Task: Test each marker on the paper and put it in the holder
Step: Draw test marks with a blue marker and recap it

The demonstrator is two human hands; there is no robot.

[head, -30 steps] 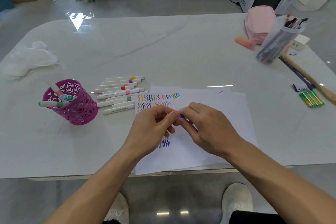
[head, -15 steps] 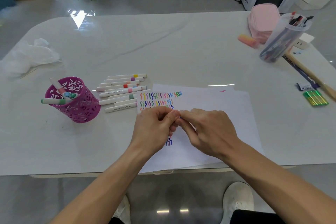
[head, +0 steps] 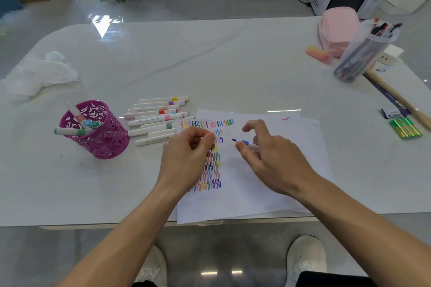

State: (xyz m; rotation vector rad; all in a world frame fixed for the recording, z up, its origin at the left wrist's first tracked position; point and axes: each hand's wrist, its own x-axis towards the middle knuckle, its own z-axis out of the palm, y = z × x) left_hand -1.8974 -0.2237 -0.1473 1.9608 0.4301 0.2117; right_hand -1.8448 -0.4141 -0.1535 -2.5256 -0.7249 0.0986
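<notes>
The right grip (head: pixel 268 154) pinches an uncapped blue marker (head: pixel 245 142) between thumb and fingers, with the forefinger lifted clear. The marker's tip points left toward the left grip (head: pixel 186 156) and hovers just above the paper (head: pixel 291 147). The left grip is curled, thumb pressed against the forefinger; whether anything sits between them cannot be told. A small gap separates the two grips.

The paper lies on the white surface (head: pixel 210 65) beneath both grips, and rows of coloured squiggles (head: pixel 211 170) run down it just right of the left grip.

Beyond and left of the left grip lies a row of capped white markers (head: pixel 158 119). Further left stands the purple cut-out holder (head: pixel 109 140), upright, with several markers (head: pixel 77 131) leaning inside.

Far beyond and right of the right grip stands a clear tub of pens (head: pixel 363 53), next to a pink pouch (head: pixel 338 28).
</notes>
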